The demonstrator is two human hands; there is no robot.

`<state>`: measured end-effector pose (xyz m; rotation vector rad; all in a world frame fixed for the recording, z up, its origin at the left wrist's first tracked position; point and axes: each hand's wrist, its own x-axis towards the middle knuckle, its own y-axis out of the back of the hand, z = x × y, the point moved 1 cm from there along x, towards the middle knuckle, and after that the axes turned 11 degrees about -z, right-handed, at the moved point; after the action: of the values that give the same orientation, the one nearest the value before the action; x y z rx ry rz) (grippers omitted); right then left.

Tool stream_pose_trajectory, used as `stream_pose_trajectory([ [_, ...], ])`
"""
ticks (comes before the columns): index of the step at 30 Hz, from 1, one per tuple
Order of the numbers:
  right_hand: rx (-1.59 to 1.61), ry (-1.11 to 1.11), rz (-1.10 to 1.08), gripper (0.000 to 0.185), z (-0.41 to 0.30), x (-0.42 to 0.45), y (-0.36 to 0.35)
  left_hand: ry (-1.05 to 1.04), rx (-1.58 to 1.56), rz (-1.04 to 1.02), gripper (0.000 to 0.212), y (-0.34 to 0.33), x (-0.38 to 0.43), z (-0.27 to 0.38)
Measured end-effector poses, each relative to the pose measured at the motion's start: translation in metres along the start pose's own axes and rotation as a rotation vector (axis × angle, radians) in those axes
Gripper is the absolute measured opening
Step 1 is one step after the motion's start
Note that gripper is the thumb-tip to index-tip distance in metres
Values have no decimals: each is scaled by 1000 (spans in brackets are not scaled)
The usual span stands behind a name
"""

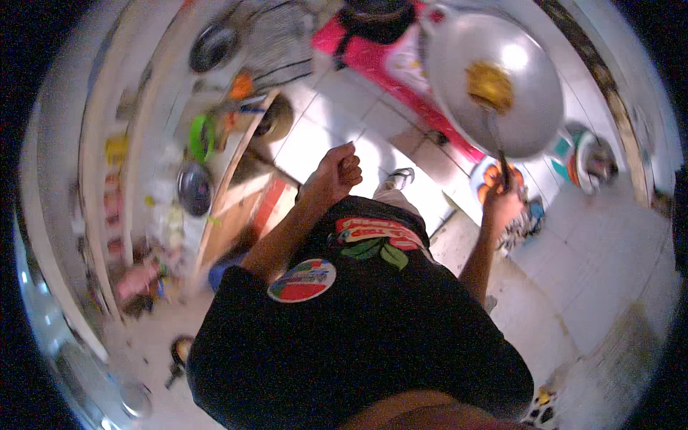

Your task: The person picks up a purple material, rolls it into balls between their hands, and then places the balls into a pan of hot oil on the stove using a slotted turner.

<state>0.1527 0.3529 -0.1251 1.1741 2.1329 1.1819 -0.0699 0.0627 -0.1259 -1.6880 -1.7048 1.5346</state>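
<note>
A large metal wok is at the upper right, with yellow-brown contents pooled in its middle. My right hand grips the dark handle of a long cooking utensil, which reaches into the wok. The utensil's far end meets the yellow contents, and its exact shape is blurred. Just beyond my right hand, partly behind it, a light plate bears orange-brown pieces of food. My left hand is curled into a fist in front of my body, apart from the wok, with nothing visible in it.
Left of the wok, a dark pan or burner stands at a pink-red surface. Containers sit right of the plate. Wooden shelving on my left carries a green round item and dark pans. White tiles lie ahead.
</note>
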Motion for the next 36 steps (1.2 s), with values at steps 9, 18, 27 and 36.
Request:
stream_pose_trajectory([
  [9, -462, -272, -230, 77, -80, -10, 12, -263, 557, -130, 29, 15, -81, 118],
  [18, -56, 599, -467, 48, -312, -62, -138, -772, 872, 349, 19, 109, -173, 330],
  [27, -85, 859, -966, 41, -407, -154, -180, -1035, 810, 834, 42, 175, -155, 490],
  [36, -95, 703, -883, 30, -394, -152, -151, -301, 2139, 1633, 45, 213, -160, 547],
])
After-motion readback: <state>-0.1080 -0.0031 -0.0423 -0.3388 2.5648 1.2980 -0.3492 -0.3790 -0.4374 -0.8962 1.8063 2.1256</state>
